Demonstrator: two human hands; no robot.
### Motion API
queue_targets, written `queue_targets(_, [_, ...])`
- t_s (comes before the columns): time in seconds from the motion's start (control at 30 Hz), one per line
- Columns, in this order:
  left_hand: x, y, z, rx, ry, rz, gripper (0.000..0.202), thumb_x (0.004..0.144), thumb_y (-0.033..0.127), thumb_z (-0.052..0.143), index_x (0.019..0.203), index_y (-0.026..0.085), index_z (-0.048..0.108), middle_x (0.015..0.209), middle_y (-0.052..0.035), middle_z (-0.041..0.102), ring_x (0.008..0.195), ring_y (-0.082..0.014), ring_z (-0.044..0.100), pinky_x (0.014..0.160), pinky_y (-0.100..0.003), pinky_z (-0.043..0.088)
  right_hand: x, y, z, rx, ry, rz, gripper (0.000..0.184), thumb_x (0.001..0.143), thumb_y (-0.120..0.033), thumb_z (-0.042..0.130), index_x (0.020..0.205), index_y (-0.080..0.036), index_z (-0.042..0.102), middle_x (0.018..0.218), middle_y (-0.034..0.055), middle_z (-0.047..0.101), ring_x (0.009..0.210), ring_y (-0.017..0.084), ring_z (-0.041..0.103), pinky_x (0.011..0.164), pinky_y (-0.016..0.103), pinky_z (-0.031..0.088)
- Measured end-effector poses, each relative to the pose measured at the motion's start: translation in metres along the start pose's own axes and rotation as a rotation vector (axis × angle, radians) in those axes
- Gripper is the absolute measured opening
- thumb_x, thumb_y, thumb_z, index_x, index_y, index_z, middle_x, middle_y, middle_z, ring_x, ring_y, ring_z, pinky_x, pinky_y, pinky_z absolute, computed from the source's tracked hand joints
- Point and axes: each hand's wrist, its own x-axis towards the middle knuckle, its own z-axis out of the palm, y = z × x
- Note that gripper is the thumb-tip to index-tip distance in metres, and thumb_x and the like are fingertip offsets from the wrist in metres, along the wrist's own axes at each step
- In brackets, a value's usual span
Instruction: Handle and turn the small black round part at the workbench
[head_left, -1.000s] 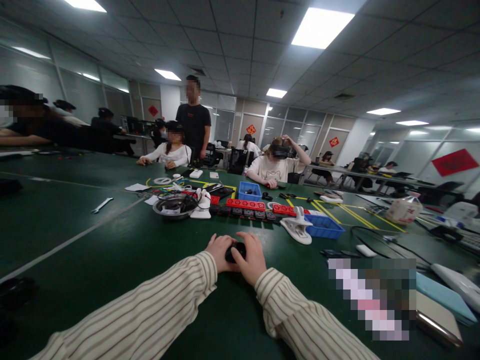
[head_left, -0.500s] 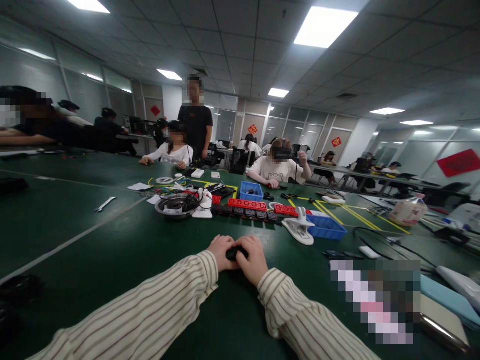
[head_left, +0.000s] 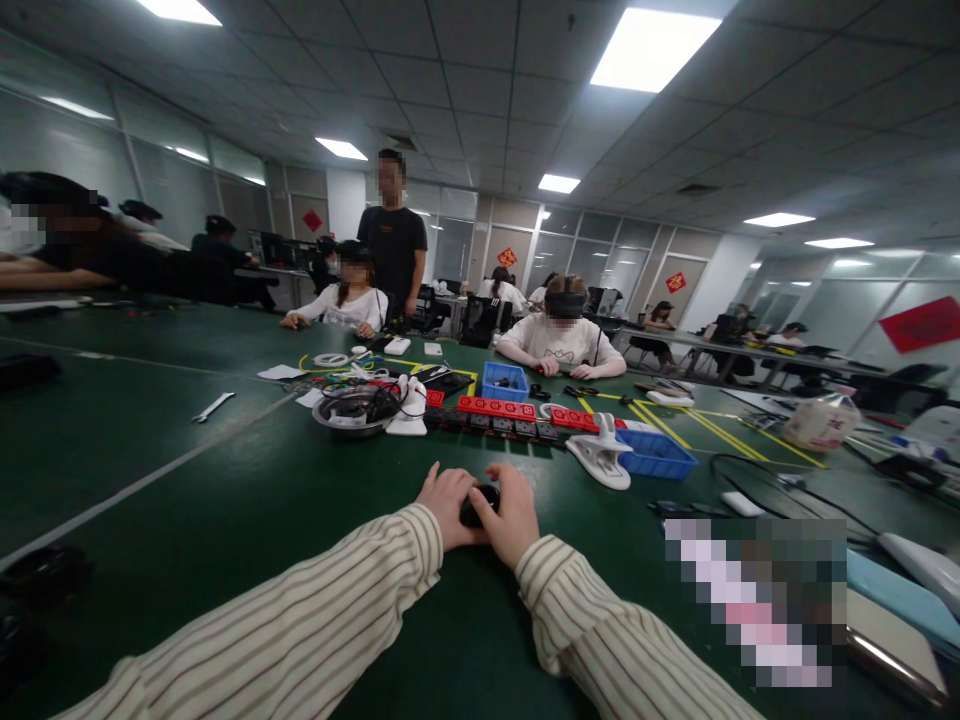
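My left hand (head_left: 444,503) and my right hand (head_left: 512,513) meet on the green table (head_left: 225,500), both in striped sleeves. Between them sits a small black object (head_left: 478,503), which I cannot identify; the fingers of both hands curl round it. Beyond the hands lies a row of red and black power strips (head_left: 499,414). A white clamp-like tool (head_left: 598,456) rests to the right of the hands, next to a blue bin (head_left: 651,452).
A metal bowl (head_left: 351,410) with cables stands at the left of the strips, a second blue bin (head_left: 502,380) behind them, a wrench (head_left: 211,406) far left. Several people sit or stand across the table. Phones, cables and a notebook (head_left: 892,590) lie at the right.
My hands have stayed in place around the black object, shifting slightly. The person opposite has lowered both arms from the headset to the table.
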Motion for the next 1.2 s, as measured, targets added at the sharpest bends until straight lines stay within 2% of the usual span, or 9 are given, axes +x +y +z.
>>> queue_targets(0.13, [0.003,-0.001,0.003,0.008,-0.013,-0.009,0.038,0.062,0.045,0.067,0.088,0.018,0.06,0.097,-0.0064,0.059,0.099,-0.0284,0.052,0.102,-0.055,0.019,0.002,-0.002,0.0,-0.021,-0.012,0.018,0.019,0.077,-0.034,0.055,0.083,-0.016,0.054,0.084,0.0065,0.056,0.082,0.022,0.049,0.075,0.036,0.037])
queue_targets(0.27, [0.006,-0.008,0.007,0.001,-0.025,0.003,0.042,0.059,0.042,0.07,0.093,0.019,0.062,0.098,-0.0055,0.06,0.097,-0.0276,0.054,0.099,-0.049,0.029,0.003,-0.008,-0.005,0.009,-0.059,-0.052,0.006,0.073,-0.019,0.053,0.078,-0.018,0.057,0.081,0.0041,0.059,0.082,0.02,0.049,0.076,0.033,0.037])
queue_targets(0.43, [0.009,-0.015,0.01,-0.007,-0.047,0.039,0.035,0.058,0.039,0.071,0.086,0.02,0.065,0.095,-0.003,0.061,0.093,-0.0249,0.056,0.087,-0.035,0.041,0.002,-0.013,-0.012,0.063,-0.116,-0.167,0.02,0.067,-0.007,0.045,0.071,-0.02,0.059,0.077,-0.0005,0.063,0.086,0.019,0.051,0.083,0.033,0.036])
queue_targets(0.57, [0.008,-0.014,0.009,-0.011,-0.041,0.028,0.051,0.056,0.041,0.072,0.1,0.019,0.059,0.103,-0.0053,0.059,0.098,-0.0271,0.054,0.09,-0.039,0.039,0.0,-0.013,-0.013,0.066,-0.092,-0.181,0.021,0.072,-0.013,0.047,0.086,-0.021,0.06,0.093,0.0013,0.064,0.096,0.02,0.05,0.089,0.035,0.034])
queue_targets(0.7, [0.002,-0.007,0.004,-0.01,-0.001,-0.009,0.06,0.058,0.047,0.07,0.107,0.019,0.051,0.108,-0.0064,0.055,0.103,-0.0279,0.05,0.099,-0.052,0.027,0.0,-0.008,-0.008,0.015,-0.014,-0.084,0.027,0.079,-0.029,0.05,0.102,-0.016,0.053,0.101,0.0088,0.058,0.097,0.023,0.049,0.087,0.037,0.036])
queue_targets(0.87, [-0.001,0.002,0.0,0.02,0.032,-0.04,0.051,0.058,0.049,0.069,0.095,0.019,0.053,0.1,-0.006,0.055,0.102,-0.0278,0.05,0.102,-0.056,0.017,0.001,-0.003,-0.002,-0.061,0.012,0.025,0.028,0.077,-0.04,0.054,0.091,-0.016,0.053,0.087,0.0076,0.056,0.083,0.023,0.051,0.075,0.036,0.038])
queue_targets(0.97, [0.001,0.0,0.001,0.022,0.013,-0.051,0.041,0.06,0.046,0.068,0.088,0.019,0.057,0.095,-0.0058,0.057,0.097,-0.0278,0.052,0.1,-0.055,0.022,0.001,-0.004,-0.002,-0.076,-0.01,0.03,0.019,0.077,-0.037,0.056,0.078,-0.018,0.054,0.079,0.0045,0.055,0.079,0.021,0.05,0.073,0.034,0.037])
queue_targets(1.1, [0.003,-0.006,0.004,0.002,-0.011,-0.02,0.038,0.061,0.041,0.068,0.09,0.018,0.061,0.097,-0.0056,0.058,0.096,-0.0265,0.053,0.099,-0.051,0.028,0.002,-0.008,-0.005,-0.051,-0.039,-0.019,0.007,0.076,-0.024,0.054,0.078,-0.018,0.058,0.081,0.0048,0.058,0.082,0.021,0.05,0.075,0.034,0.037])
queue_targets(1.2, [0.005,-0.01,0.006,-0.01,-0.032,0.012,0.038,0.061,0.038,0.069,0.093,0.02,0.062,0.096,-0.0035,0.059,0.094,-0.0246,0.054,0.094,-0.042,0.036,0.002,-0.009,-0.008,-0.002,-0.086,-0.107,0.016,0.071,-0.012,0.049,0.078,-0.02,0.061,0.082,0.0021,0.062,0.086,0.02,0.051,0.08,0.033,0.038])
